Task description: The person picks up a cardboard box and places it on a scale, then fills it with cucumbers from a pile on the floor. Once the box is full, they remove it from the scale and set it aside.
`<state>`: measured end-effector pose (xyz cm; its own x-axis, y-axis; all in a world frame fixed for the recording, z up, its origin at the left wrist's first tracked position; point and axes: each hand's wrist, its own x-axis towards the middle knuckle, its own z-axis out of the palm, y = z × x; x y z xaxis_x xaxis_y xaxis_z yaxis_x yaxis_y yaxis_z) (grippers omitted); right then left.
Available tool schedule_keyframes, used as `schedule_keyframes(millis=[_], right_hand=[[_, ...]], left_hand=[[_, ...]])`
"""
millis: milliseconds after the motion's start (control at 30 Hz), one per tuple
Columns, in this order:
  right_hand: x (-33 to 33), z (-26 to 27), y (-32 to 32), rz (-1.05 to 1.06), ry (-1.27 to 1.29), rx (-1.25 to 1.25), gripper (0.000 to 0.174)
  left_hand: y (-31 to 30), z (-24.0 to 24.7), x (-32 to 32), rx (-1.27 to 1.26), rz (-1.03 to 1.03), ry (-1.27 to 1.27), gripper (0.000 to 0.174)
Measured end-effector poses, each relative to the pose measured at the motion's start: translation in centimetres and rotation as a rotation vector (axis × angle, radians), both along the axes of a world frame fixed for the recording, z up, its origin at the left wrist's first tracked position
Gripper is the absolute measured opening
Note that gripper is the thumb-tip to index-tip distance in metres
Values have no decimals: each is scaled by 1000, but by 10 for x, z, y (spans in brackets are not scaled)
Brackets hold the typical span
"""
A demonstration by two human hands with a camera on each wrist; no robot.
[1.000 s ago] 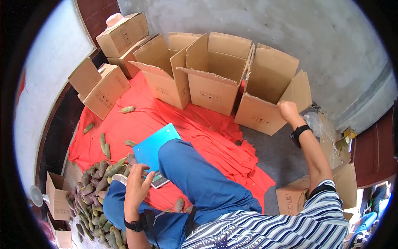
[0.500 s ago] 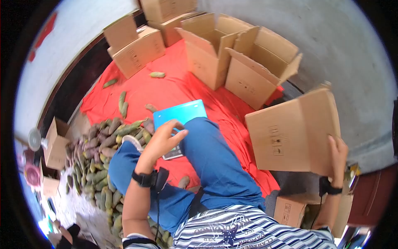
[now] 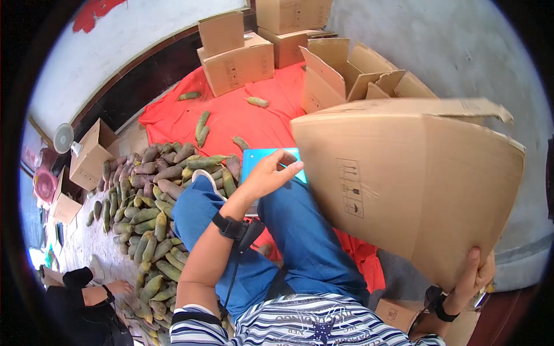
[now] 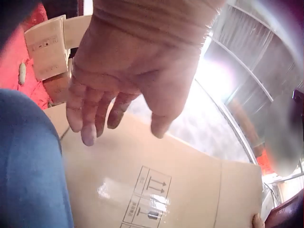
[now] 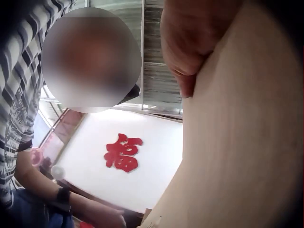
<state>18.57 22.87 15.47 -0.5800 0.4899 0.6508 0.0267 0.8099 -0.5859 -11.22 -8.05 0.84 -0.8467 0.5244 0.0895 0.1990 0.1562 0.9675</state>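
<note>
A large cardboard box (image 3: 381, 179) hangs tilted on the right, printed with handling marks on its side. My right hand (image 3: 474, 274) grips its near lower edge, thumb on the outer face. In the right wrist view, the right hand (image 5: 194, 38) is close against the cardboard (image 5: 242, 123). My left hand (image 3: 271, 176) is held over my knee with its fingers loosely bent and nothing in them. Behind it lies a bright blue flat panel (image 3: 254, 158). From the left wrist, the box (image 4: 190, 190) shows just beyond the left hand's (image 4: 137, 61) hanging fingers.
A heap of brown-green, cucumber-like vegetables (image 3: 150, 222) lies left of my legs. Several lie loose on the red cloth (image 3: 167, 115). More cardboard boxes (image 3: 239, 66) stand at the back along the wall. At lower left another person (image 3: 92, 305) sits near the heap.
The right hand has lifted the box from the row's right end and swung it nearer, tilting it. My left hand stays near my knee, empty. The head view has turned left.
</note>
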Motion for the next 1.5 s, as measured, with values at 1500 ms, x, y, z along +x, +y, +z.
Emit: schedule_keyframes(millis=[1500], right_hand=[[-356, -47, -24, 734, -254, 752, 21]], left_hand=[[-146, 35, -10, 716, 1222, 260, 60]])
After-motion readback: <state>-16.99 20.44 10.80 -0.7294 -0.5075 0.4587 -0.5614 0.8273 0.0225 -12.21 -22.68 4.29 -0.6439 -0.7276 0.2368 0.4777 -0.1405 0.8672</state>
